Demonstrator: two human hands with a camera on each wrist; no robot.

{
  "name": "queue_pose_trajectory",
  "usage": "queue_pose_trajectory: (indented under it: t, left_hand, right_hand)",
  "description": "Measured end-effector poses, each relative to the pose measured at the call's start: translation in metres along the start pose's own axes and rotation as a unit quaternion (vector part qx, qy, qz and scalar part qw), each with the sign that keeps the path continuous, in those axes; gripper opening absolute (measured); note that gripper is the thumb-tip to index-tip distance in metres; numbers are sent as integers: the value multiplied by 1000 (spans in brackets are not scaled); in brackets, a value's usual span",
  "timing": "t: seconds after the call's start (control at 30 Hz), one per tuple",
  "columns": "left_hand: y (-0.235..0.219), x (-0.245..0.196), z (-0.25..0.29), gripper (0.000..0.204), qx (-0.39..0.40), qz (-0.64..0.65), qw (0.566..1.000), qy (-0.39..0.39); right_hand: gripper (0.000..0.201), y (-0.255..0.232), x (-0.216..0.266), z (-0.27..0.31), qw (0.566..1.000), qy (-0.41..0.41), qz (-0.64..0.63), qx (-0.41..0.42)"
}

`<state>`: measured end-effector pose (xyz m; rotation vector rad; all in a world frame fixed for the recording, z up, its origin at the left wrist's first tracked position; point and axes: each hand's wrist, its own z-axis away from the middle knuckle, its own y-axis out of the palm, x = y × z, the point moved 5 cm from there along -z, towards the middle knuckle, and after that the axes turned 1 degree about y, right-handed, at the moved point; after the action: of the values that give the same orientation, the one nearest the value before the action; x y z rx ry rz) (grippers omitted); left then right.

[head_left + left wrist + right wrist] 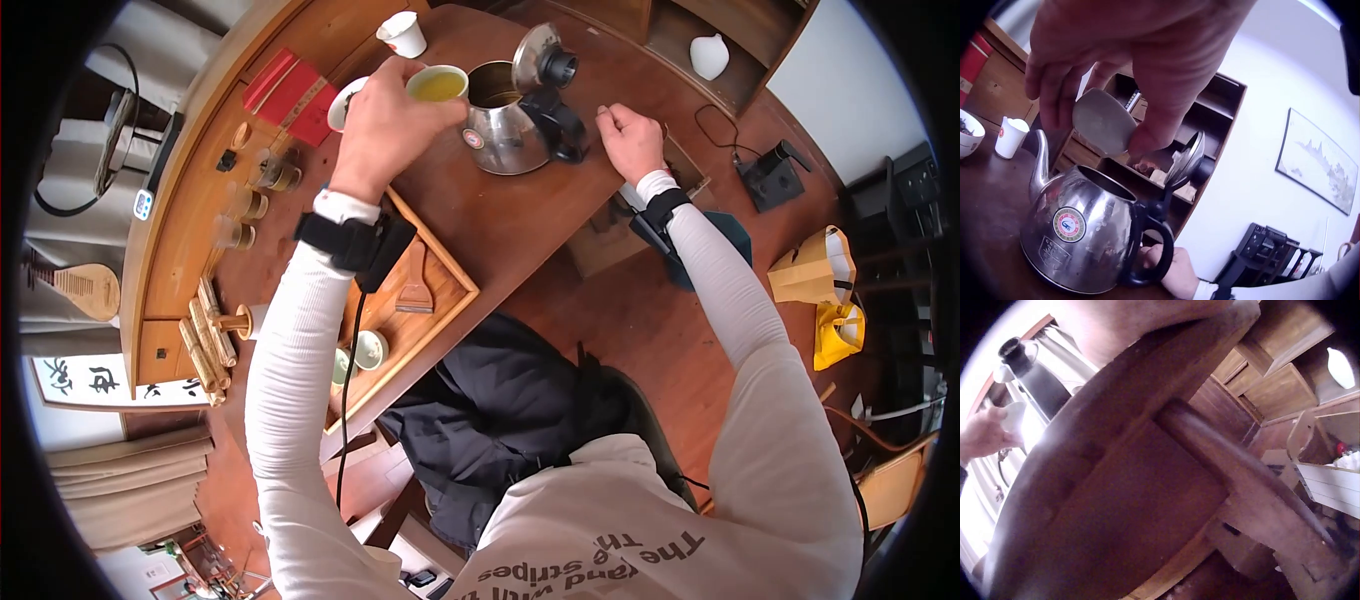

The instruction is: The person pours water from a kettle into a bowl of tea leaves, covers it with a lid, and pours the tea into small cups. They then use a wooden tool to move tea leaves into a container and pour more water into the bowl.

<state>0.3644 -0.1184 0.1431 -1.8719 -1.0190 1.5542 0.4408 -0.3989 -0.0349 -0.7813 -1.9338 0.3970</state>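
In the head view my left hand [385,130] pinches a small pale cup [466,94] of yellow-green liquid, just left of the mouth of a steel kettle [505,150]. The kettle stands on the table with its lid [534,55] raised. The left wrist view has the cup [1102,122] tilted between thumb and fingers above the kettle [1079,231], not touching it. My right hand [632,143] rests at the table's edge beyond the black handle, loosely curled and holding nothing visible; its fingertips are hidden in the right wrist view.
A white paper cup [402,36], a white bowl partly behind my left hand and a red box [290,97] are near the kettle. Closer to me lies a wooden tray [455,270] with a brown tool [415,285] and small cups [371,350]. Glass cups stand to the left.
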Motion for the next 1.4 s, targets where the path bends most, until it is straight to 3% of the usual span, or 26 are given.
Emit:
queue_pose_trajectory:
  t: [0.07,0.13,0.2,0.27,0.33,0.47,0.53,0.6,0.7,0.77,0.8,0.87,1.0,1.13,1.3,1.4]
  left_hand:
    - [14,-12,-10,65,-25,-120,990,67]
    - [25,-17,-15,64,-21,-146,986,71]
    - [33,-26,-19,63,-61,-241,952,176]
    - [37,-26,-26,64,-71,-239,944,215]
    - [37,-39,-28,61,-87,-332,889,303]
    - [14,-78,-16,58,-103,-331,858,380]
    - [6,-97,-12,56,-116,-397,791,451]
    - [2,-95,-16,53,-118,-388,789,461]
    - [-6,-86,-13,40,-156,-395,793,437]
    - [-23,-54,-16,58,-153,-230,932,235]
    - [-30,-51,-7,58,-158,-237,931,228]
    - [-44,-24,18,60,-114,-88,989,15]
    - [-61,18,102,56,-77,-84,993,-24]
    - [-62,57,183,45,-113,-267,955,58]
    - [-50,103,211,41,-90,-385,917,-46]
    - [-48,124,213,43,-83,-386,915,-88]
  right_hand:
    - [31,-1,0,0,1000,1,-2,-1]
    - [32,-1,1,1,1000,-6,-11,-9]
    - [33,-1,0,1,1000,-1,-10,-4]
    - [33,-1,0,1,1000,-9,-8,-6]
    - [33,-2,0,1,1000,0,-13,-3]
    - [32,-3,2,1,1000,13,-24,2]
    - [31,-2,1,1,1000,14,-18,3]
    - [31,-2,1,1,1000,13,-12,4]
    - [31,-2,1,1,1000,-1,-21,-1]
    - [31,-1,0,1,1000,-10,-1,-17]
    - [31,0,-1,0,999,-27,3,-26]
    - [31,5,-8,-1,1000,-19,7,-19]
    - [32,6,-10,-2,1000,-7,2,8]
    - [33,9,-13,-4,999,16,12,31]
    - [35,10,-13,-6,998,-22,58,27]
    - [37,8,-4,-5,994,-34,98,30]
